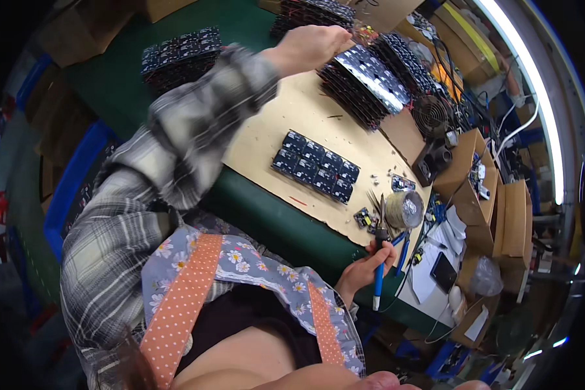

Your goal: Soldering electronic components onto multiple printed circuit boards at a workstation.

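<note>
My right hand (368, 268) is closed round a soldering iron (378, 281) with a blue handle, its metal tip pointing away from me. My left hand (313, 49) is stretched to the far side of the table, beside a tall stack of black circuit boards (364, 75). Its fingertips are turned away, so what they touch cannot be made out. Between the hands, a panel of black circuit boards (316, 166) lies flat on the tan work sheet (257, 153). A round roll (407, 209) with a silvery top stands just beyond the iron's tip.
More board stacks stand at the back left (181, 55) and the back (312, 14). A small fan (432, 116) and open cardboard boxes (465, 172) line the right. Small boards (365, 219), blue-handled tools (403, 250), papers (429, 276) and a phone (443, 272) lie on the near right.
</note>
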A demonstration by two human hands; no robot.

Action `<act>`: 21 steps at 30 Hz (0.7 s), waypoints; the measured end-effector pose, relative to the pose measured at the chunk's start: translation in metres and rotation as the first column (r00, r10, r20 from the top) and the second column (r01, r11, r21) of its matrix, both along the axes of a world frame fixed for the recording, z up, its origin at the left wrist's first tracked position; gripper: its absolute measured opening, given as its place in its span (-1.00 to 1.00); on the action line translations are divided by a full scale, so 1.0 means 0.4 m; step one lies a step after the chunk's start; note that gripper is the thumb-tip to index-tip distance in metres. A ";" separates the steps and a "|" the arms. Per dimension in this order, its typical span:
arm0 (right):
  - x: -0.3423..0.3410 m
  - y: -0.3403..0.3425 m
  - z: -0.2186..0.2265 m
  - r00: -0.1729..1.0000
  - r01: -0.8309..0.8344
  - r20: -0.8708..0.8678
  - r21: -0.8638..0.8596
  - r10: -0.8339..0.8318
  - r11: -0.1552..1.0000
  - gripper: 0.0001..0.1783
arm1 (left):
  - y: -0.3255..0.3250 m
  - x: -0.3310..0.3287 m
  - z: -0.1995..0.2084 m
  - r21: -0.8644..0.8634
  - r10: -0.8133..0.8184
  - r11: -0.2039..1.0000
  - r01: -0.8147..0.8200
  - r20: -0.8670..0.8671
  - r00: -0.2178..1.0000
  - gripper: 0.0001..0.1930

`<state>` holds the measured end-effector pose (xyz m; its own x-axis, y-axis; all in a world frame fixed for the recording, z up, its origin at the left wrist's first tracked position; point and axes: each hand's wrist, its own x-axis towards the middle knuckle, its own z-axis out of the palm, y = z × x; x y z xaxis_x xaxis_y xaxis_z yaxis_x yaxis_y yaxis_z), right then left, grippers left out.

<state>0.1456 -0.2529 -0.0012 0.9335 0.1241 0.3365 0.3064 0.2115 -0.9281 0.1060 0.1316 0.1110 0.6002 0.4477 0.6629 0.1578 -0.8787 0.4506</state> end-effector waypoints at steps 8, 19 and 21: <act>-0.010 0.005 -0.003 0.999 -0.024 -0.046 0.071 0.027 0.997 -0.82 | 0.101 0.209 -0.046 -0.458 -0.019 0.873 -0.170 -0.381 0.924 -0.22; -0.009 0.010 -0.004 0.997 -0.073 0.006 0.092 0.073 0.993 -0.80 | 0.062 0.199 -0.022 -0.573 -0.113 0.788 -0.224 -0.493 0.863 -0.05; -0.017 0.017 0.005 0.995 -0.095 0.016 0.096 0.094 0.991 -0.80 | 0.125 0.176 -0.061 -0.661 -0.160 0.723 -0.202 -0.444 0.881 -0.02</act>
<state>0.1386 -0.2461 0.0007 0.9151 0.1778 0.3620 0.2916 0.3283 -0.8984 0.1765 0.1818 0.0865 0.7217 0.6732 -0.1614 0.5089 -0.3579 0.7829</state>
